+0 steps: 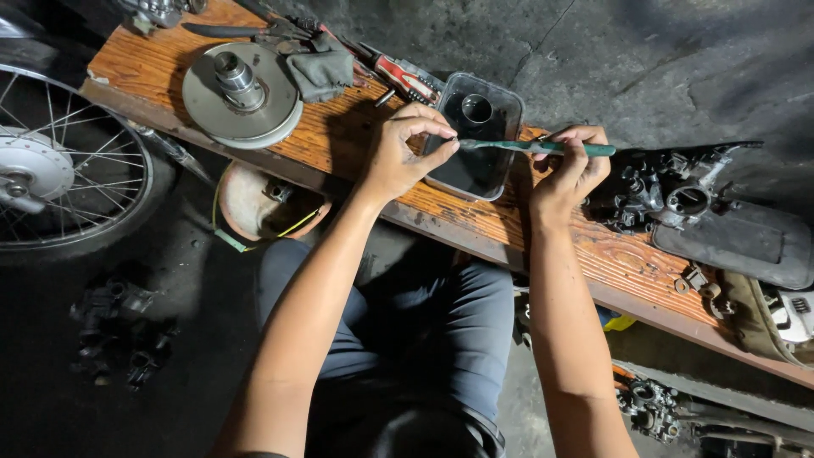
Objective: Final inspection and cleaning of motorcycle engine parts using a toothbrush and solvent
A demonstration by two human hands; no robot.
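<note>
Green toothbrush [543, 148] gripped in my right hand [570, 170], left hand [398, 157] pinching its bristle end above the tray [509, 110]; scrubbing step, next needs steady strokes.

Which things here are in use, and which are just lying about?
In use:
- green toothbrush in the right hand
- left hand, fingers pinched at the brush head
- tub of dark liquid

Lying about:
- pulley disc
- rag
- screwdriver
- carburettor
- spoked wheel
</note>
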